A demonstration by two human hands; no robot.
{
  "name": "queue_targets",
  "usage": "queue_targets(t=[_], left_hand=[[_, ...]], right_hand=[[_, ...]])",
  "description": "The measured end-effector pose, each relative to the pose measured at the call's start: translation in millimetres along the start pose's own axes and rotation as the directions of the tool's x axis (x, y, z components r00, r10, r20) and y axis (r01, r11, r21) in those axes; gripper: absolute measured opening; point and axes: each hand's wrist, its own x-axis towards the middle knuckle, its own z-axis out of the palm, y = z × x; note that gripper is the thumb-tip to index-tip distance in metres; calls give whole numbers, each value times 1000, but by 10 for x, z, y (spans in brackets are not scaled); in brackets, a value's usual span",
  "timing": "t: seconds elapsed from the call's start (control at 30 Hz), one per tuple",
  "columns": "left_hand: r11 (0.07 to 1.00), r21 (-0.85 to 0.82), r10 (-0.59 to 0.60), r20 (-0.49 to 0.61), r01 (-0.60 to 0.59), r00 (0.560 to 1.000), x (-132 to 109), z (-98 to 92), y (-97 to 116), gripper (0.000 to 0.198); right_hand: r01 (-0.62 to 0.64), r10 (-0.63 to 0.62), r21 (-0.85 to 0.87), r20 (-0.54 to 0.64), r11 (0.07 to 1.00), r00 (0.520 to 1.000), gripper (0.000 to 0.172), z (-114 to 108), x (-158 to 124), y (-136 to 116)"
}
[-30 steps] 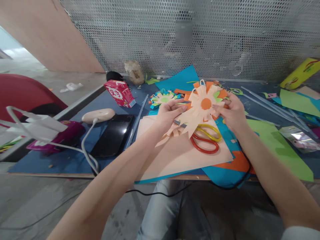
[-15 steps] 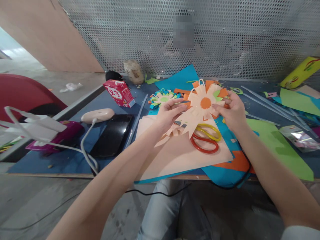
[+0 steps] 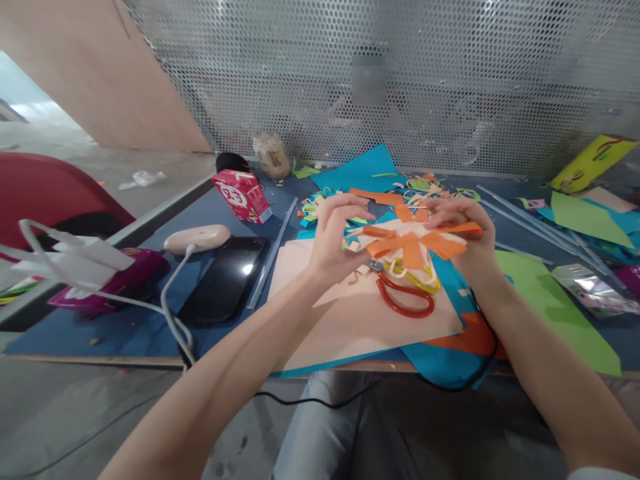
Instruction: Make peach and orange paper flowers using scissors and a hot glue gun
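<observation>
A paper flower (image 3: 413, 248) with orange and pale peach strips hangs tilted above the sheets, its orange strips toward me. My right hand (image 3: 467, 230) grips it at the right edge, fingers bent over its top. At its left side my left hand (image 3: 337, 233) is curved with thumb and fingers apart; nothing shows between them. Scissors (image 3: 407, 300) with red and yellow handles lie under the flower on peach paper (image 3: 320, 333), their blades partly hidden. Behind my left hand lies another paper flower (image 3: 313, 212) in blue and green.
On the left are a black phone (image 3: 225, 280), a white corded device (image 3: 197, 238) and a red box (image 3: 243, 195). Green paper (image 3: 555, 307), clear sticks (image 3: 545, 223) and a yellow packet (image 3: 590, 163) are on the right. A perforated metal panel (image 3: 300, 80) stands behind.
The held flower has tipped over and dropped lower, from its peach face with an orange centre to its orange strips. My left hand has come off it and opened.
</observation>
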Motion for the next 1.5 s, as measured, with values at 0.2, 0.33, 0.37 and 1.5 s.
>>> queue_targets(t=[0.2, 0.33, 0.37, 1.5], left_hand=[[974, 130, 184, 12, -184, 983, -45, -14, 23, 20], [976, 167, 137, 26, -139, 990, -43, -7, 41, 27], [977, 167, 129, 29, -132, 991, -41, -10, 39, 28], [931, 122, 346, 13, -345, 938, -5, -13, 35, 11]], right_hand=[[-2, 3, -35, 33, 999, 999, 18, 17, -29, -52], [-44, 44, -86, 5, 995, 999, 19, 17, -40, -44], [-47, 47, -95, -2, 994, 999, 21, 18, -40, -44], [38, -40, 28, 83, 999, 996, 23, 1, -26, -10]])
